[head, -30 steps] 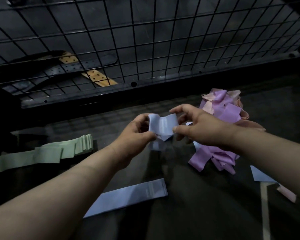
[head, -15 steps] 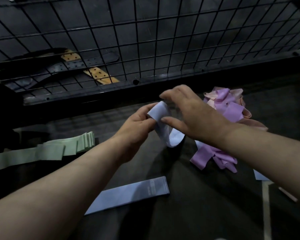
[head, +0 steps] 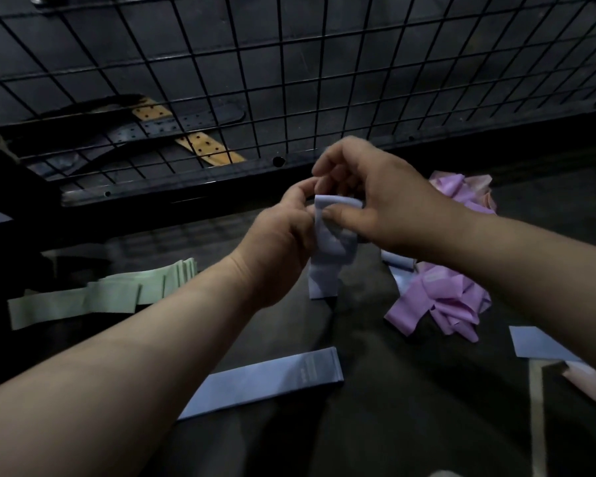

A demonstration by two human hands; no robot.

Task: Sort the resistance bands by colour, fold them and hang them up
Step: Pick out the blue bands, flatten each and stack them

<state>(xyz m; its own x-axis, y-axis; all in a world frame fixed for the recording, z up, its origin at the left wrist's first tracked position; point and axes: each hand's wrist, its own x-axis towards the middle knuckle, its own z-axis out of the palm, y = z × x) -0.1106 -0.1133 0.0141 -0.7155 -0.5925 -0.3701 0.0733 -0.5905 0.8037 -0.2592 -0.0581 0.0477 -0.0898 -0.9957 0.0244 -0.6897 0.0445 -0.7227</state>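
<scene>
1. Left hand [head: 283, 235] and right hand [head: 379, 197] both pinch a blue band [head: 336, 244], held up doubled over (its loose end hangs down)
2. A second blue band [head: 265, 380] lies flat nearer the person
3. Green bands [head: 117, 292] lie stacked to the left; a purple heap [head: 441, 299] sits to the right

Held blue band [head: 332, 253] partly behind right hand [head: 386, 201]

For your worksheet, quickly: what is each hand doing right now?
Left hand: closed, pinching the blue band at its top left edge.
Right hand: closed, thumb and fingers gripping the same band's top.
</scene>
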